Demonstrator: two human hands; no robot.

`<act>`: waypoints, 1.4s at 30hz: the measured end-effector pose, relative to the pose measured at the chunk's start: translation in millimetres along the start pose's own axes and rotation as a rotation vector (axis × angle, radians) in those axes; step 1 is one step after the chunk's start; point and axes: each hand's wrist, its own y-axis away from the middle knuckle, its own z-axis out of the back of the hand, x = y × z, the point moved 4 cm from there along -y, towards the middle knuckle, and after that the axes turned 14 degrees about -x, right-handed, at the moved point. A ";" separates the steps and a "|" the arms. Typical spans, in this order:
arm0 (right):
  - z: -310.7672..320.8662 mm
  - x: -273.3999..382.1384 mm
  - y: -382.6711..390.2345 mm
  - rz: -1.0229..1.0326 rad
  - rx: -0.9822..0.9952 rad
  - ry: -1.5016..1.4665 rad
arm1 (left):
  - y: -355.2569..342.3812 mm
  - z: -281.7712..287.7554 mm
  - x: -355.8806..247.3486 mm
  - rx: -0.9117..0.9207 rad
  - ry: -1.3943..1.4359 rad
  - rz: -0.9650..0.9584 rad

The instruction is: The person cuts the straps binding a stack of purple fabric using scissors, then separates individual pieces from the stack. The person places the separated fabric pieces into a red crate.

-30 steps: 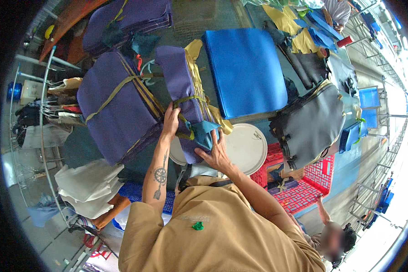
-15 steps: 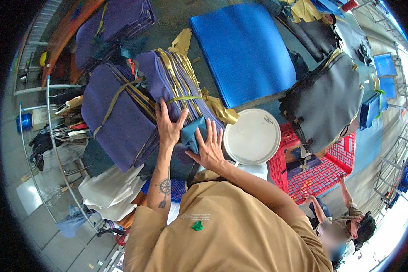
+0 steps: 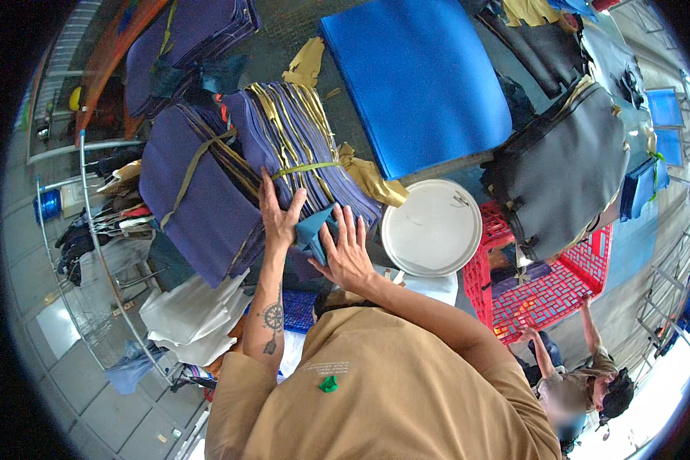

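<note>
A bundle of purple sheets (image 3: 251, 126) with gold-coloured layers showing along its edge stands in front of me, tied with a yellow-green strap (image 3: 308, 168). My left hand (image 3: 281, 215) rests on the bundle's near side, thumb spread from the fingers. A crumpled teal piece of sheet material (image 3: 311, 230) lies against the bundle's near end, between my hands. Over its right side my right hand (image 3: 348, 251) lies with fingers stretched out, pressing on it. Part of the teal piece is hidden under those fingers.
Left stands another strapped purple bundle (image 3: 195, 199). Beyond is a blue sheet stack (image 3: 422, 84). To the right are a round white lid (image 3: 431, 228), a black sheet stack (image 3: 571, 169) and a red crate (image 3: 544, 303), with another person (image 3: 583, 383) reaching to it. White sheets (image 3: 195, 318) hang at lower left.
The teal piece has shifted left and bunched up into a peak between my hands. Both hands stay at the bundle's near end. The whole view has shifted slightly.
</note>
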 end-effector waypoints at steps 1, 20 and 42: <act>-0.2 0.4 0.0 -0.003 -0.002 0.004 | 0.8 -0.1 -0.5 0.000 0.004 0.006; 15.7 -9.4 -5.8 -0.020 0.015 -0.022 | -23.1 13.4 2.7 0.008 0.210 0.108; 41.1 -38.8 -182.8 -0.261 0.080 -0.155 | -59.4 -32.4 -1.7 0.257 0.514 0.602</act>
